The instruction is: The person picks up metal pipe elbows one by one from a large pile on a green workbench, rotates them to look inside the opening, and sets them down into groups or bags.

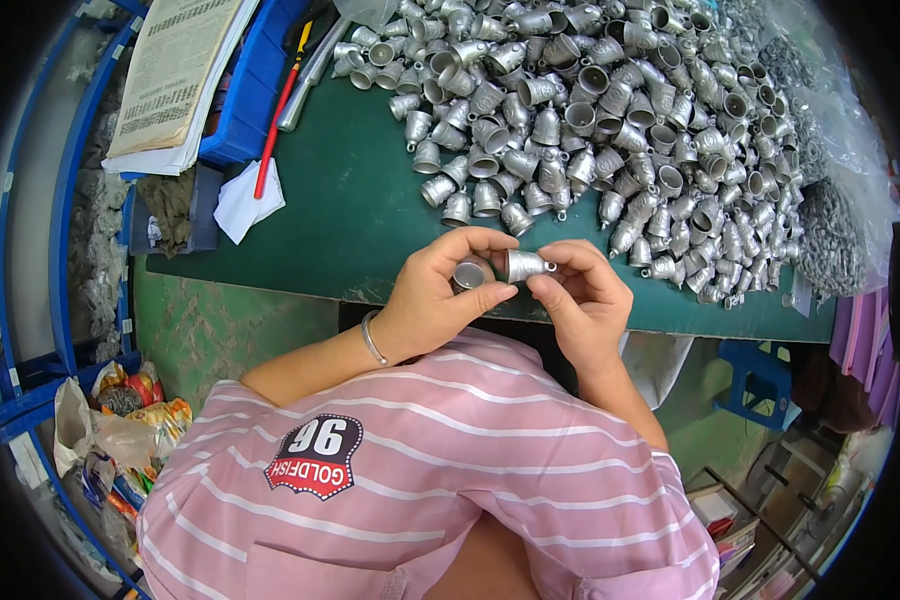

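Close to the table's near edge, a small silver metal bell (526, 265) lies on its side between both hands, its loop pointing right. The thumb and fingers of my right hand (586, 300) pinch it at the loop end. My left hand (438, 296) has its fingertips at the bell's open rim and also holds a second metal bell (468, 276) in its curled fingers, mouth facing up. Beyond the hands, a large heap of similar silver bells (547, 126) spreads over the green tabletop (330, 202).
Grey metal chains (832, 240) and clear plastic bags lie right of the heap. At the left are a blue bin (251, 90), papers (172, 75), a red-and-yellow rod (277, 127), a silver metal tool (311, 79) and a small box holding cloth (168, 210). A blue stool (754, 382) stands below right.
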Motion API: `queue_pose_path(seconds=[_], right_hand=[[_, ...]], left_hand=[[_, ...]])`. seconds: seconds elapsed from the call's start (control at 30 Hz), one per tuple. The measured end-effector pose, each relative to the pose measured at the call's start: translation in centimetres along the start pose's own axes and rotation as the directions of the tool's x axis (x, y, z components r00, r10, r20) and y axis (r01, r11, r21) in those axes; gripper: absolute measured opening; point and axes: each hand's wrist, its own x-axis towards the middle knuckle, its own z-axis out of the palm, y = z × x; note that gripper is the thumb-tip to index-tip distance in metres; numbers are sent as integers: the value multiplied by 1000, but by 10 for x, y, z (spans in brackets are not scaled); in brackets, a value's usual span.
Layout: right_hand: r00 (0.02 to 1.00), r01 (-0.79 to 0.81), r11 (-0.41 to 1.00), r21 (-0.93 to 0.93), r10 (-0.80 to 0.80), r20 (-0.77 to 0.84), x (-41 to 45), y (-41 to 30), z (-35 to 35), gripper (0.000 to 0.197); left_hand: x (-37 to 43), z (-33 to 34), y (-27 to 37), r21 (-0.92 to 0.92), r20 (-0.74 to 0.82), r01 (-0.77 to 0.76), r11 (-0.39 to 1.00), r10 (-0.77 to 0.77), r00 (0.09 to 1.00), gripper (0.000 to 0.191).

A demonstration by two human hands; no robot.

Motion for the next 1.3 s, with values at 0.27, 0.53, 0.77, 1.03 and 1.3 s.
queue_pose_path(seconds=[0.27, 0.53, 0.77, 1.03, 1.3], right_hand=[[991, 135, 988, -78, -134, 19, -1, 3, 1, 24], [990, 138, 985, -107, -138, 12, -2, 4, 0, 23], [996, 89, 993, -79, -90, -11, -2, 4, 1, 23], [996, 80, 992, -98, -82, -17, -1, 3, 1, 23], [998, 53, 995, -79, -56, -35, 0, 4, 1, 19]], left_hand=[[1, -1, 0, -37, 11, 44, 998, -43, 999, 36], [1, -2, -3, -64, 29, 43, 997, -41, 999, 34], [2, -1, -1, -285, 66, 151, 947, -138, 988, 26], [3, -3, -2, -308, 125, 232, 923, -202, 971, 27], [5, -4, -2, -310, 159, 297, 903, -259, 953, 27]])
